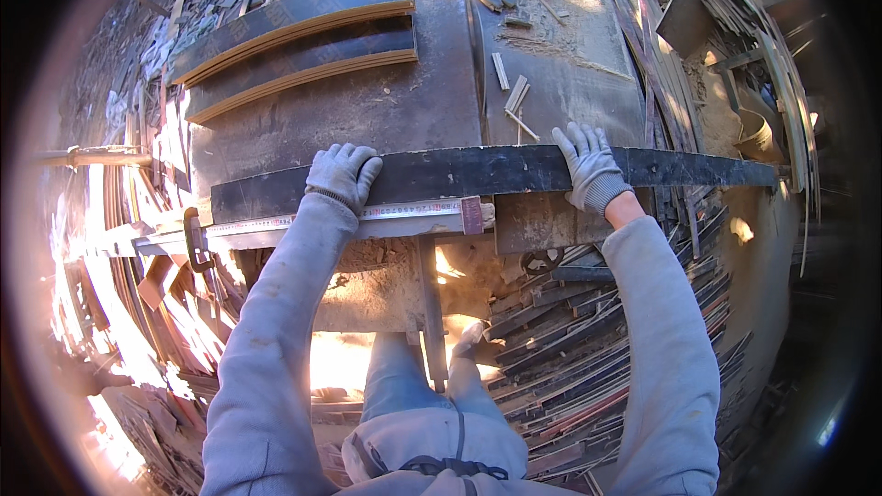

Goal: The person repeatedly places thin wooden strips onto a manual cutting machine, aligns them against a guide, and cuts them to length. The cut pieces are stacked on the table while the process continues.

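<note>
A long, narrow black-faced board [469, 171] lies crosswise on the metal work table [423, 110]. My left hand [344, 174], in a pale work glove, is closed over the board's left part, with its fingers curled at the far edge. Toward the right, my gloved right hand [591, 167] rests flat on the same board, fingers stretched and spread past its far edge. Along the near side of the board runs a metal rail with a measuring tape [404, 210] on it. A dark clamp [195, 239] grips that rail at its left end.
Stacked black-faced board strips [303, 50] lie at the far left of the table. Small wood offcuts [516, 96] and sawdust are scattered at the far right. A dark handwheel [542, 262] sits under the near edge. Piled wood strips [588, 349] cover the ground at lower right.
</note>
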`<state>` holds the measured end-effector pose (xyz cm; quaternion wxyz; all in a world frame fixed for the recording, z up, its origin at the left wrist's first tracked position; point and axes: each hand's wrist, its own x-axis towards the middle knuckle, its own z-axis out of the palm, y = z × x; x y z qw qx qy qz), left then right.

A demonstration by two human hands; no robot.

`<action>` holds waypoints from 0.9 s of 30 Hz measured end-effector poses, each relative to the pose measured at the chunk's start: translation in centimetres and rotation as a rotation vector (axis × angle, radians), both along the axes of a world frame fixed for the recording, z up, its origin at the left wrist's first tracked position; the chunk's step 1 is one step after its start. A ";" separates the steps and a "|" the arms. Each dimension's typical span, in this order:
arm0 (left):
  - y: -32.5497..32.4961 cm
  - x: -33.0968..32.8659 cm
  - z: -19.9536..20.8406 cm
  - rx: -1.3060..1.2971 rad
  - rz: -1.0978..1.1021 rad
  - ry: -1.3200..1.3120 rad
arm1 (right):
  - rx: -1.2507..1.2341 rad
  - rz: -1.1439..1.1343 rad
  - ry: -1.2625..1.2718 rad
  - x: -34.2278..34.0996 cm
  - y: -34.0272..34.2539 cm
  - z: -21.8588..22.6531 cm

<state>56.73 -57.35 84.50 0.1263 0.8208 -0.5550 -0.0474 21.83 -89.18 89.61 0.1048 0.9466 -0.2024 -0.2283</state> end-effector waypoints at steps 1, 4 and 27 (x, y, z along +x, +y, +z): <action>0.0 0.0 -0.1 -0.053 -0.014 -0.010 | 0.047 -0.004 0.004 0.2 -1.2 -0.5; -0.4 0.0 -0.1 -0.014 0.011 -0.001 | 0.062 0.063 -0.007 0.2 -1.9 -1.4; 3.8 -1.3 1.2 0.060 -0.329 -0.156 | 0.124 0.024 0.011 0.8 -1.8 -0.9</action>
